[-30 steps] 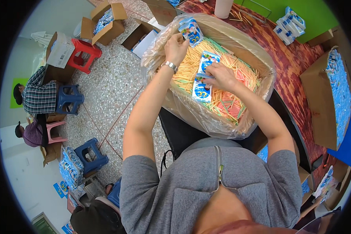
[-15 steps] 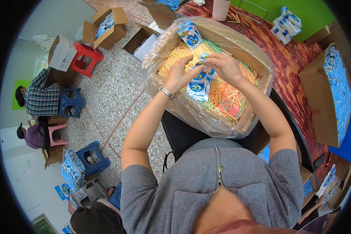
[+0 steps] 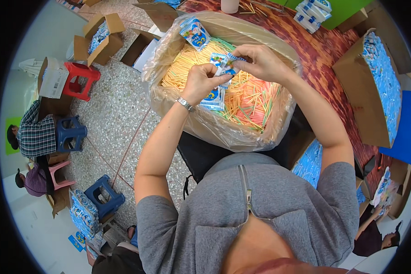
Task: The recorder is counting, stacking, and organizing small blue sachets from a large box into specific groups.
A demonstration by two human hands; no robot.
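Between my hands, a small blue-and-white printed packet (image 3: 229,64) is held above a box of thin coloured sticks. The fingers of my right hand (image 3: 263,65) pinch the packet's upper right end. My left hand (image 3: 200,85), wearing a metal wristwatch (image 3: 186,104), is closed at the packet's lower left side, thumb and forefinger against it. Below my left hand a similar packet (image 3: 213,101) lies on the sticks (image 3: 249,102), partly hidden by the fingers. Another packet (image 3: 195,33) rests at the box's far left corner. Yellow, green, orange and pink sticks fill the plastic-lined box (image 3: 235,137).
On the red-brown patterned table (image 3: 322,68) are stacked white-and-blue packets (image 3: 313,14) and a pale cup (image 3: 229,5). A carton of blue packets (image 3: 381,86) stands at the right. Stools, including a red one (image 3: 80,80), and seated people (image 3: 36,137) are at the left.
The view has shifted, so the box and table sit further left and higher. My left hand's fingers have curled in towards the packet, which my right hand still pinches.
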